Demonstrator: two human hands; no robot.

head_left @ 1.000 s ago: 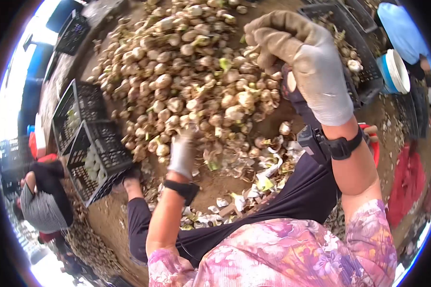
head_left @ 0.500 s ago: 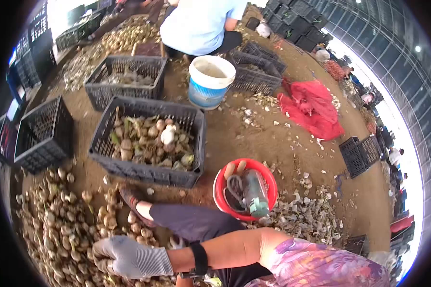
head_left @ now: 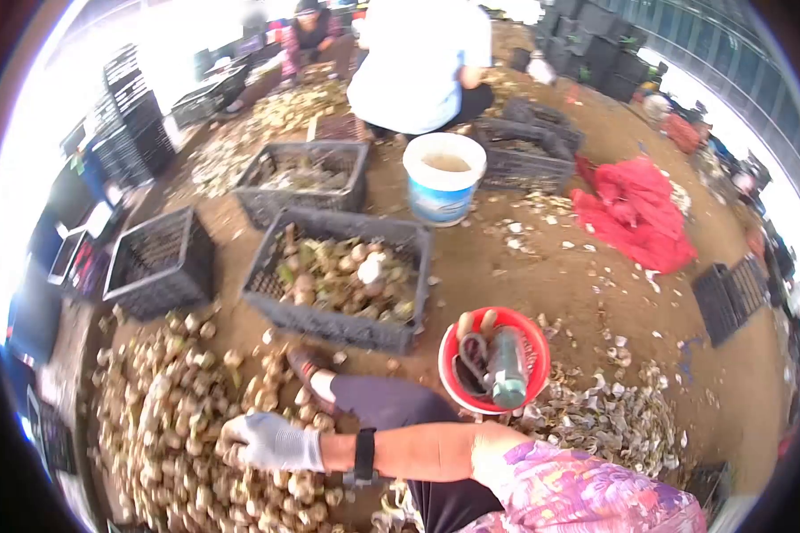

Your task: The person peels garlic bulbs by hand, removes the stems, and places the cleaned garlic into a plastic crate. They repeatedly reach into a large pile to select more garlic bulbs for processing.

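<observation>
My right hand (head_left: 271, 441), in a grey-white knit glove with a black band on the wrist, reaches left over a large heap of garlic bulbs (head_left: 164, 400). Its fingers are curled down among the bulbs at the heap's right side; what is in them is hidden. My left hand does not show. Beyond the right hand stands a black plastic crate (head_left: 329, 326) holding bulbs with green and brown stalks and one white bulb on top. My shoe (head_left: 304, 366) rests between crate and heap.
A red bucket (head_left: 446, 377) holds a bottle and other items, beside scattered peelings (head_left: 609, 413). Farther off are a white-blue bucket (head_left: 443, 202), an upright crate (head_left: 173, 280), a red mesh sack (head_left: 636, 213) and a crouching person in a light shirt (head_left: 418, 71).
The whole view has shifted, so crates and buckets sit farther right and lower. My right hand stays over the garlic heap, now appearing more to the right and slightly higher in view.
</observation>
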